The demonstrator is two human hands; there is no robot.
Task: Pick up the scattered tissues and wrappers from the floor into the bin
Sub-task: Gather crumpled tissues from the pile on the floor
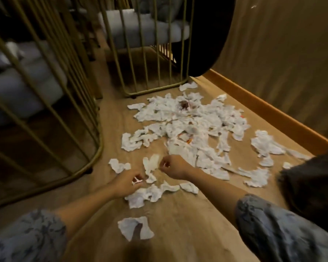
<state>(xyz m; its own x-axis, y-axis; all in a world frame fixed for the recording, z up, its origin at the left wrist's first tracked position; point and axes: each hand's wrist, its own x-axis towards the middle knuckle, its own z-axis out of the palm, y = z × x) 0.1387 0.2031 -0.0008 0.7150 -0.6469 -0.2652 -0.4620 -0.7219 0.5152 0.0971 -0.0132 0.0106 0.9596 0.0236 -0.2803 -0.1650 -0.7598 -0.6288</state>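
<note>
While tissues (pixel 187 120) litter the floor, both hands' grips pinch scraps.

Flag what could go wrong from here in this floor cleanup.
1. No bin shows in this view, so whatever the left hand and right hand gather may have to be carried and could drop on the way.
2. Both hands pinch only small scraps while the big tissue pile lies untouched; piece-by-piece picking may leave bits behind.
3. Tissues by the gold wire frame could slip under it.
</note>
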